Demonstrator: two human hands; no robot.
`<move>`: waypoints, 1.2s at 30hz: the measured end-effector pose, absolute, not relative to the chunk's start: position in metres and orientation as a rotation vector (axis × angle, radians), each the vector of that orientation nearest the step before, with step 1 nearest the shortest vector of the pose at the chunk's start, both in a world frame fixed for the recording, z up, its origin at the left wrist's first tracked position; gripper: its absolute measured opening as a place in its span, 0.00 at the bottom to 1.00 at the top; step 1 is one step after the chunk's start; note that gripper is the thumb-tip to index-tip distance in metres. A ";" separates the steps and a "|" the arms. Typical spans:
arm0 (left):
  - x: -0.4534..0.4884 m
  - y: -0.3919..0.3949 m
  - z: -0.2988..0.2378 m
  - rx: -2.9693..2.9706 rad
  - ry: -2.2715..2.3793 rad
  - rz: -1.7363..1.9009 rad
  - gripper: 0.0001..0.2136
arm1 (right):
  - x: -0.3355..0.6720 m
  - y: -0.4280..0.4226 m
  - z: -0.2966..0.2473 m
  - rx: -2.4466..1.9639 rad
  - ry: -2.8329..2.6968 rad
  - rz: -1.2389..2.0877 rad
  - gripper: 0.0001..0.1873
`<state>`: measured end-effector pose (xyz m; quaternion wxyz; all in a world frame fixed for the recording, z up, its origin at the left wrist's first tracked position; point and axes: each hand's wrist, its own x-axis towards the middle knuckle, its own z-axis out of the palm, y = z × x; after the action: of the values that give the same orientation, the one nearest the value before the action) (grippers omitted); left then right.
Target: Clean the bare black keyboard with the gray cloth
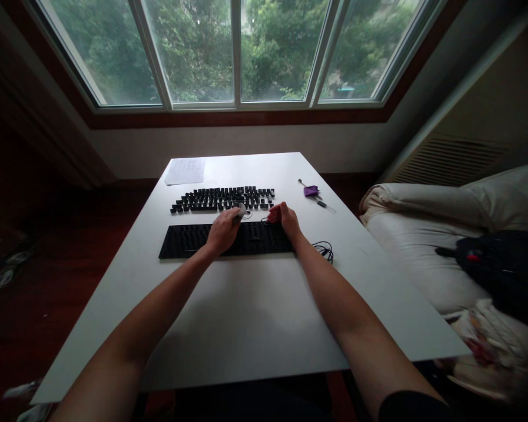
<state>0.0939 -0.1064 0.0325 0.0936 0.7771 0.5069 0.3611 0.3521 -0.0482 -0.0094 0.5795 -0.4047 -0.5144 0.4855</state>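
Observation:
The black keyboard [187, 239] lies lengthwise across the white table, its keycaps off over much of its face. Over its middle is my left hand [224, 230], closed on a small grey-white object [242, 208] whose kind I cannot make out. My right hand [287, 218] hovers at the keyboard's right end, palm turned inward, fingers loosely curved and thumb apart; nothing shows in it. Just beyond the keyboard, rows of loose black keycaps [211, 199] stand on the table. A thin ring-like piece [247, 215] sits between the hands.
A black cable [328, 252] coils at the keyboard's right. Farther right lie a purple cloth [311, 191], a small brush [301, 181] and a wire-looped tool [322, 204]. Paper [185, 172] rests at the table's back left. A pale sofa [405, 234] stands on the right.

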 end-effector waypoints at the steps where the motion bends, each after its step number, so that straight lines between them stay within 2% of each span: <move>1: 0.100 -0.109 0.025 2.391 1.489 0.919 0.18 | 0.352 -0.048 -0.009 -0.953 -1.228 1.114 0.39; 4: 0.122 -0.118 0.004 2.542 1.529 0.671 0.20 | 0.353 -0.048 -0.010 -0.964 -1.275 1.070 0.42; 10: 0.153 -0.139 -0.006 2.619 1.428 0.603 0.23 | 0.351 -0.050 -0.012 -1.009 -1.330 0.968 0.42; 18: 0.156 -0.194 0.014 2.721 0.644 0.480 0.21 | 0.351 -0.050 -0.012 -1.034 -1.344 0.944 0.41; 20: 0.139 -0.188 0.027 2.625 0.738 0.649 0.18 | 0.352 -0.049 -0.013 -1.030 -1.336 0.947 0.41; 24: 0.093 -0.148 0.058 2.191 1.334 1.165 0.14 | 0.353 -0.047 -0.014 -1.047 -1.331 0.959 0.42; 26: 0.073 -0.128 0.065 2.074 1.630 1.280 0.15 | 0.352 -0.046 -0.014 -1.041 -1.331 0.964 0.43; 29: 0.060 -0.113 0.053 2.217 1.726 1.124 0.16 | 0.352 -0.047 -0.014 -1.040 -1.331 0.949 0.43; 33: 0.072 -0.124 0.014 2.561 1.507 0.635 0.20 | 0.352 -0.048 -0.014 -1.040 -1.338 0.933 0.41; 36: 0.091 -0.147 -0.004 2.622 1.500 0.608 0.24 | 0.352 -0.048 -0.014 -1.014 -1.342 0.930 0.40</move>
<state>0.0909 -0.1467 -0.0035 0.0302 0.8506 0.4865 0.1972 0.3521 -0.0479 -0.0139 0.5729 -0.4323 -0.5723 0.3966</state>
